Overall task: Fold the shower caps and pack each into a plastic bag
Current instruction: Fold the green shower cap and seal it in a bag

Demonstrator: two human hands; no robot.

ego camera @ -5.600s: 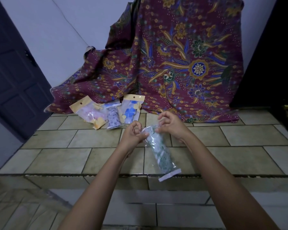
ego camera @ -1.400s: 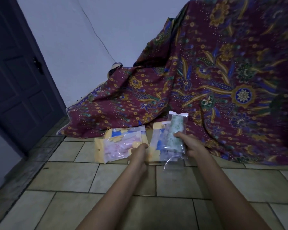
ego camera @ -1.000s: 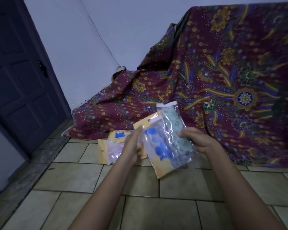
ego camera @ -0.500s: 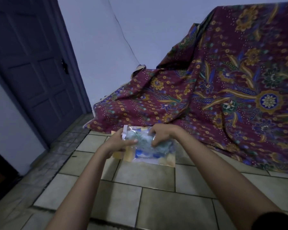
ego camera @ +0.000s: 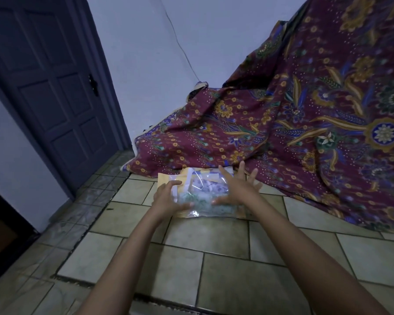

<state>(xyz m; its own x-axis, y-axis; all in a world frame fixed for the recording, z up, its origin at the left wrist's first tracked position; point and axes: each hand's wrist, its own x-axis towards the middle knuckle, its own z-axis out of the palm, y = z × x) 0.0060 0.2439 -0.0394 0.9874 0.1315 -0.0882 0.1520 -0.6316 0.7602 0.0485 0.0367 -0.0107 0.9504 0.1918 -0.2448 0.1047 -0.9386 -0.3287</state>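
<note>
A stack of clear plastic bags with folded shower caps (ego camera: 203,196) lies on the tiled floor (ego camera: 209,237) by the cloth's edge. The top bag holds a green-patterned cap; yellow card headers stick out at the left and back. My left hand (ego camera: 166,198) holds the stack's left end, thumb on top. My right hand (ego camera: 237,189) is over the right end with fingers spread straight, its thumb touching the top bag.
A maroon patterned cloth (ego camera: 305,121) drapes over something bulky behind and to the right of the stack. A dark panelled door (ego camera: 55,87) stands at the left, with a white wall (ego camera: 157,64) between. A step edge runs across the floor near me.
The green-cap bag went from my right hand onto the other bags, gathered into one stack on the floor. My right fingers have now lifted and spread; the view turned left.
</note>
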